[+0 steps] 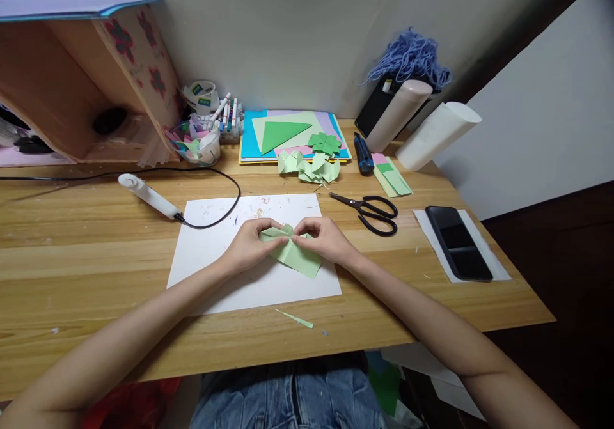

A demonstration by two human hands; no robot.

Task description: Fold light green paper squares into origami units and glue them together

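Note:
A piece of light green paper (298,259), creased with folds, is held between my two hands above a white sheet (211,282). My left hand (253,245) pinches its left side between thumb and fingers. At the upper right, my right hand (322,238) pinches the same paper, its thumb and fingertips close to the left thumb. The lower corner of the paper hangs free toward me. Part of the paper is hidden behind my fingers.
Black-handled scissors (367,210), a utility knife (363,154) and a phone (459,243) lie to the right. Behind are folded green pieces (314,168) and stacked coloured paper (249,141). A white corded tool (148,195) lies left. A thin green scrap (297,318) is near the front edge.

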